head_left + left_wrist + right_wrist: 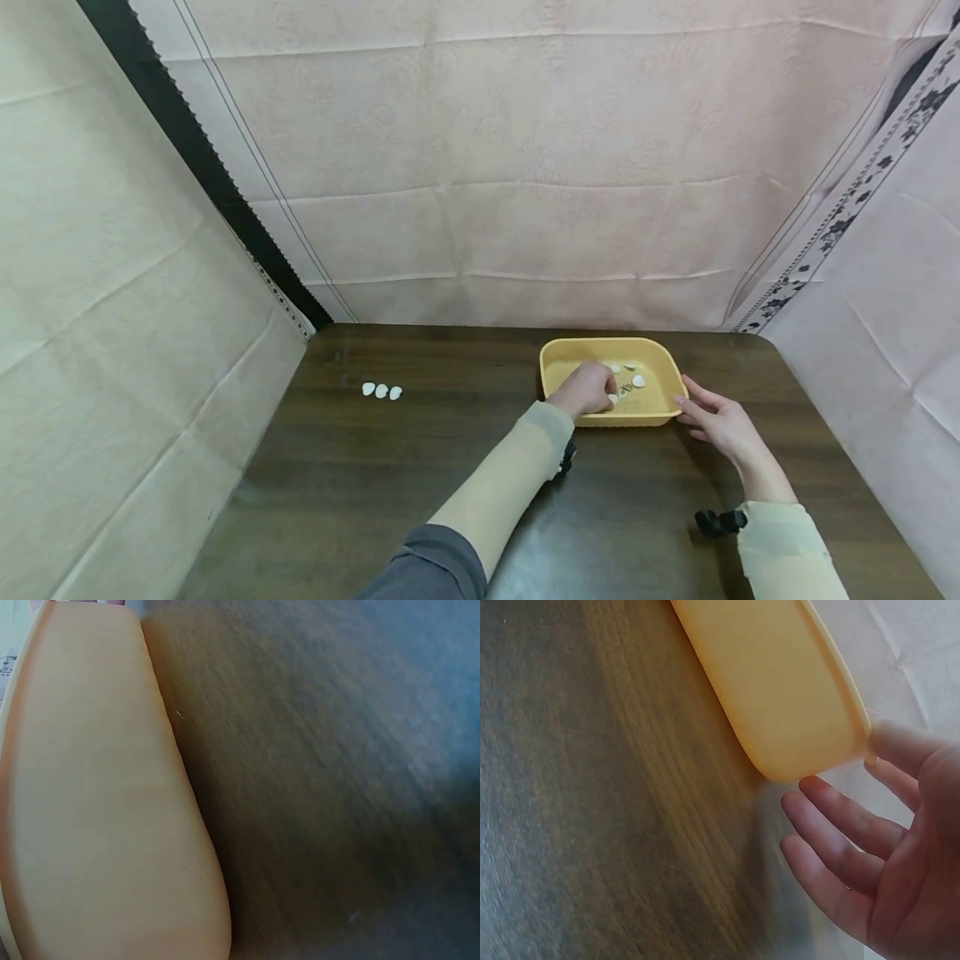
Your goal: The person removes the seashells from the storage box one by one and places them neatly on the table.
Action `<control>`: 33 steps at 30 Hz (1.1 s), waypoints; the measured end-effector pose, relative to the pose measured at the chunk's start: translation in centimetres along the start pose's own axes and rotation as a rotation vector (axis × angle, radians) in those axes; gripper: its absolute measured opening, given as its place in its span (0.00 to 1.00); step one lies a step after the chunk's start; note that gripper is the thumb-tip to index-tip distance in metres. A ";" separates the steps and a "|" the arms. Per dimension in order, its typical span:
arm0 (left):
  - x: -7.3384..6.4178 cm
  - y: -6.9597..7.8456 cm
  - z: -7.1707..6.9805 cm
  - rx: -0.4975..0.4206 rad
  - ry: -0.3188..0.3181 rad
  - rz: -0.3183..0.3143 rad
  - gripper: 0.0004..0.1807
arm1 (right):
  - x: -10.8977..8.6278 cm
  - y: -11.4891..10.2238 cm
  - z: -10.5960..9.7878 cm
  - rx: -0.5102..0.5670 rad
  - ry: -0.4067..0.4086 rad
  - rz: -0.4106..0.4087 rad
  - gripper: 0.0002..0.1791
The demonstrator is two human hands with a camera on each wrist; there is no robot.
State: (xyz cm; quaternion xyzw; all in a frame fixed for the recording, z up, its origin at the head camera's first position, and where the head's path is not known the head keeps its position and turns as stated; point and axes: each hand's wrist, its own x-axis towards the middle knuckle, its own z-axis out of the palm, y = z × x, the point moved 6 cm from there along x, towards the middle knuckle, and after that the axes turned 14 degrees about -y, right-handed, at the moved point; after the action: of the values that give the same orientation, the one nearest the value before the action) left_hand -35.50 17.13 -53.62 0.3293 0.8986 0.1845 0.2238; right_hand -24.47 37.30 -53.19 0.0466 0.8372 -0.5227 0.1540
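Observation:
A shallow yellow plastic tray (592, 422) stands at the back right of the table. My left hand (587, 389) reaches over its near left rim, fingers curled downward; at the fingertips a small flat white oval piece (613, 399) shows, seemingly pinched. More white pieces (638, 381) and some tiny dull bits (626, 389) lie inside. On the right, my right hand (712, 418) pinches the tray's rim between thumb and finger, the other fingers spread below, as the right wrist view shows. The left wrist view has only the tray's outer wall (112, 780); that hand's fingers are hidden.
Three white oval pieces (382, 391) lie in a row at the table's back left. The dark wooden table (360, 492) has pale cloth hangings (510, 167) behind and at both sides. Wrist cameras (720, 522) are strapped on both arms.

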 end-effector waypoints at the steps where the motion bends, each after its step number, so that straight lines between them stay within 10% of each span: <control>1: 0.0 0.1 0.0 0.019 0.003 0.008 0.07 | 0.0 0.0 0.0 -0.002 -0.003 -0.002 0.41; 13: -0.2 0.7 -0.3 0.068 0.026 0.093 0.08 | 0.2 0.3 -0.2 0.002 0.004 0.027 0.42; 33: -0.3 0.3 -0.8 0.067 0.030 0.037 0.07 | 0.2 0.5 0.1 -0.001 0.000 0.032 0.42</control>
State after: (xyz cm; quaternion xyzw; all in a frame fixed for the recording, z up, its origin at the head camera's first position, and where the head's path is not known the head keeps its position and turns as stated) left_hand -35.55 16.97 -52.71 0.3504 0.9012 0.1634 0.1958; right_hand -24.49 37.42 -53.69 0.0597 0.8367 -0.5196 0.1624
